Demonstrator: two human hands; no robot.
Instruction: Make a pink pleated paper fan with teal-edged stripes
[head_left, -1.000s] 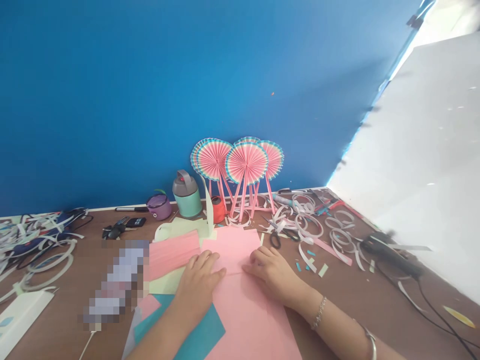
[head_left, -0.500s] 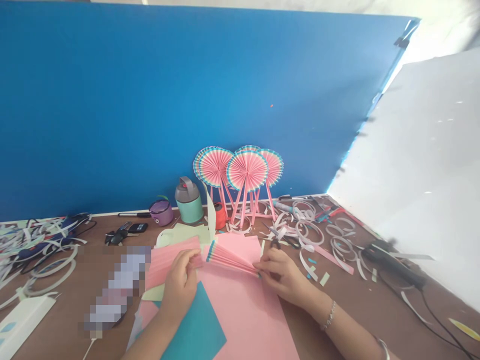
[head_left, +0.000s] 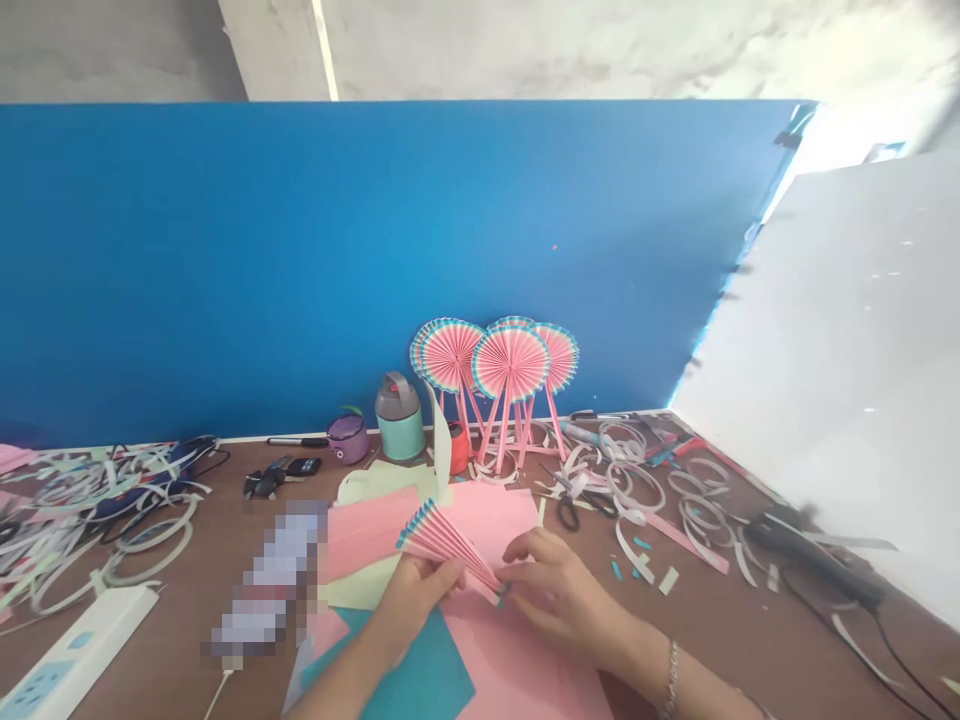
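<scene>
Both my hands hold a pleated pink paper strip [head_left: 450, 545] with a blue edge, folded like an accordion and lifted off the table. My left hand [head_left: 416, 600] grips its lower side from below. My right hand [head_left: 559, 590] pinches its right end. Under them lie a flat pink paper sheet [head_left: 517, 660] and a teal sheet [head_left: 412, 685]. Another pleated pink piece [head_left: 367, 530] lies to the left on pale yellow paper.
Finished pink paper fans [head_left: 495, 365] on sticks lean on the blue board. Nearby stand a green bottle [head_left: 399, 420] and a purple cup [head_left: 348, 438]. Scissors [head_left: 574, 508] and white paper rings [head_left: 637, 480] lie right; a glue gun [head_left: 806, 555] far right; a power strip [head_left: 67, 650] left.
The flat pink sheet my hands pressed on the table has been gathered into a pleated strip and lifted; the view has tilted upward.
</scene>
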